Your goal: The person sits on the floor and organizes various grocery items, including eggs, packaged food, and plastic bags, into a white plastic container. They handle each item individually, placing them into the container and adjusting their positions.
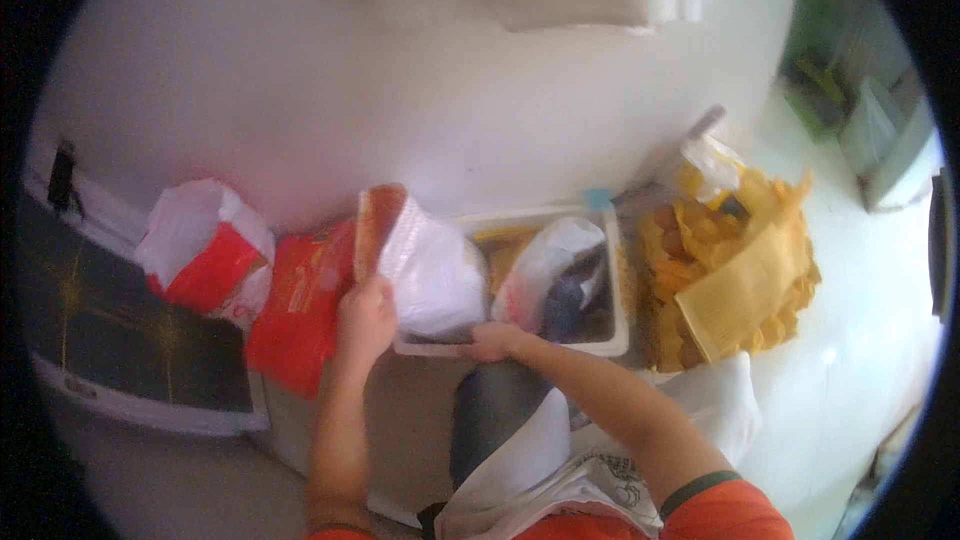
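Note:
A white bag with a brown-orange inside (435,277) stands with its mouth raised at the left end of an open white-rimmed box (621,292). Its left edge is gripped low down by my left hand (367,322). My right hand (499,341) lies at the bag's lower right corner, over the box's near rim; its fingertips are hidden, so its hold cannot be told. A red printed bag (300,315) lies left of my left hand. Inside the box, right of the white bag, are a whitish plastic bag (551,262) and a dark item (566,307).
Far left, an open red and white sack (210,247) stands by a dark panel with a white frame (135,322). Yellow-brown wavy trays (742,270) are piled right of the box, a white plastic bag (711,165) on top. A pale wall (450,90) rises behind.

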Demonstrator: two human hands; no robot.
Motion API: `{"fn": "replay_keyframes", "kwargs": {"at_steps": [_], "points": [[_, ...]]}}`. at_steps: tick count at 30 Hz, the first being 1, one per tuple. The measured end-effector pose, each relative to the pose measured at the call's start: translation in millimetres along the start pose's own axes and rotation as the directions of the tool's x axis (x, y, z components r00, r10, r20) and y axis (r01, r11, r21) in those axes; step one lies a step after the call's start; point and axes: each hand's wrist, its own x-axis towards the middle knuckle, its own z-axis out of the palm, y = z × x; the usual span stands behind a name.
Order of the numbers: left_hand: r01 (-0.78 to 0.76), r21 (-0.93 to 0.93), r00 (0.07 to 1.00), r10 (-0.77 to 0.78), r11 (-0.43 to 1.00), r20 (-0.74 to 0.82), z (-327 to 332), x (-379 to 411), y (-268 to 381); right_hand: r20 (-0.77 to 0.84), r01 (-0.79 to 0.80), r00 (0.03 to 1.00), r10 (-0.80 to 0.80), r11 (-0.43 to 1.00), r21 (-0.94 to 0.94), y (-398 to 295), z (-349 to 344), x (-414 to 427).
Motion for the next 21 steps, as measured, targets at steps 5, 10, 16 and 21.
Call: {"fn": "replay_keyframes", "kwargs": {"at_steps": [5,10,16,21], "points": [[-0.146,0.388,0.976,0.197,0.91,-0.095,-17,-29,85,-0.397,0.213,0.825,-0.401,0.873,-0.44,-19,17,-122],[-0.309,-0.202,0.901,0.354,0.929,0.25,23,-75,169,-0.155,0.401,0.867,-0.473,0.848,-0.346,-19,78,-234],[-0.428,-0.106,0.278,0.242,0.898,0.93,162,-93,185,0.139,0.293,0.956,-0.259,0.881,-0.371,9,95,-262],[-0.423,-0.077,0.321,0.229,0.903,0.919,291,-150,202,0.137,0.361,0.932,-0.337,0.821,-0.441,1,103,-276]]}}
